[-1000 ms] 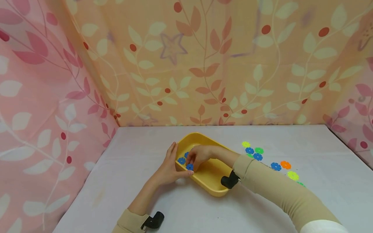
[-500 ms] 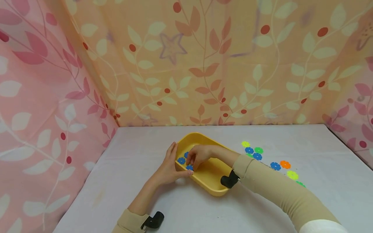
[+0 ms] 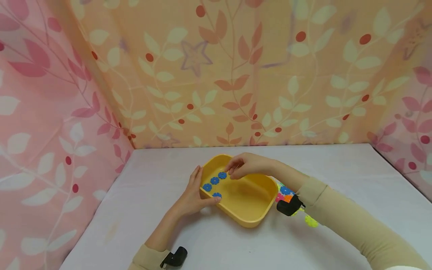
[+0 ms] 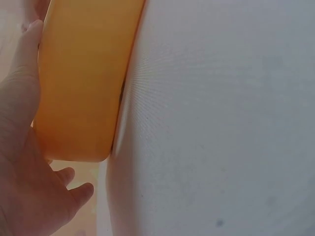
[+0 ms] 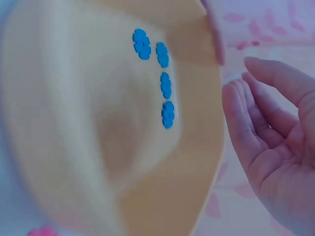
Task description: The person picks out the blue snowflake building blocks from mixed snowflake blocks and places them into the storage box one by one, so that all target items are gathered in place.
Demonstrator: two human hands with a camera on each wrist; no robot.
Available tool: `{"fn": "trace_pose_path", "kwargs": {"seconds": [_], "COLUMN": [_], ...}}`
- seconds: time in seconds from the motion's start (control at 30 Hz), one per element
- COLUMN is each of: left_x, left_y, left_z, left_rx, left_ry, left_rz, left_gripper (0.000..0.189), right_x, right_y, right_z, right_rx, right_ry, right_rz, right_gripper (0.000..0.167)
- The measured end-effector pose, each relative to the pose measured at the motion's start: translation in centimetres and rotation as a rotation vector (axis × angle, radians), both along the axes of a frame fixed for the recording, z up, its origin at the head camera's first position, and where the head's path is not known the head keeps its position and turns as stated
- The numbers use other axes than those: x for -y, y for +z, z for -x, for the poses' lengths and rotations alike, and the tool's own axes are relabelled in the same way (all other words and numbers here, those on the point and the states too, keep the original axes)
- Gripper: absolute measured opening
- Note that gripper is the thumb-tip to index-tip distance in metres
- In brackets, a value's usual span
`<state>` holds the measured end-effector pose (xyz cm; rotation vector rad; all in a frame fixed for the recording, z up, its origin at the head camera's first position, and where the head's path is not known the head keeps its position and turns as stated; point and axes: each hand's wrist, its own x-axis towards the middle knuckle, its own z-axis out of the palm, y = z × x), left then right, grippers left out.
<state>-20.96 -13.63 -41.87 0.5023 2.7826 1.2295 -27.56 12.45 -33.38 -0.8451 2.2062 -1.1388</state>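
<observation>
A yellow plastic tray (image 3: 248, 223) stands on the white table. Several blue snowflake discs (image 3: 215, 180) lie inside it: most in a row at the left end, another (image 3: 217, 195) partly hidden by my left thumb. My left hand (image 3: 193, 198) holds the tray's left corner, thumb at the near rim and fingers along the outer end wall; the left wrist view shows the hand (image 4: 24, 147) round that wall. My right hand (image 3: 252, 165) hovers over the far rim, fingers loosely bent. In the right wrist view this hand (image 5: 275, 123) is apart from the tray, with nothing between thumb and fingers.
Right of the tray, partly hidden by my right forearm, lie loose discs: blue (image 3: 285, 190), orange (image 3: 288, 198), pink (image 3: 279, 197) and yellow (image 3: 311, 221). Leaf-patterned cloth (image 3: 195, 112) hangs behind the table and at its sides.
My right hand has let go of a blue disc and risen from the tray's left end toward the far rim. The left hand keeps its place; the head view has shifted slightly.
</observation>
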Motion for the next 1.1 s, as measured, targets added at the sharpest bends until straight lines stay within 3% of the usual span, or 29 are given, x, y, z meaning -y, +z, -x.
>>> {"fn": "trace_pose_path", "kwargs": {"seconds": [0.2, 0.47, 0.63, 0.87, 1.1], "left_x": [0.0, 0.3, 0.3, 0.1, -0.1], "left_y": [0.0, 0.0, 0.0, 0.1, -0.2], "left_z": [0.1, 0.2, 0.3, 0.2, 0.2], "left_rx": [-0.006, 0.021, 0.028, 0.025, 0.019], "left_ry": [0.014, 0.023, 0.015, 0.003, 0.005], "left_rz": [0.000, -0.004, -0.017, -0.014, -0.008], "left_gripper": [0.120, 0.120, 0.121, 0.121, 0.121], "right_x": [-4.8, -11.9, -15.5, -18.5, -18.8], "right_y": [-0.4, -2.5, -4.3, -7.0, -7.6], "right_z": [-1.8, -4.2, -5.6, -7.7, -9.1], "right_rx": [0.058, 0.112, 0.094, -0.053, -0.192], "right_ry": [-0.171, -0.401, -0.515, -0.514, -0.491], "right_rz": [0.077, 0.118, 0.048, -0.095, -0.180], "right_gripper": [0.037, 0.048, 0.052, 0.040, 0.037]}}
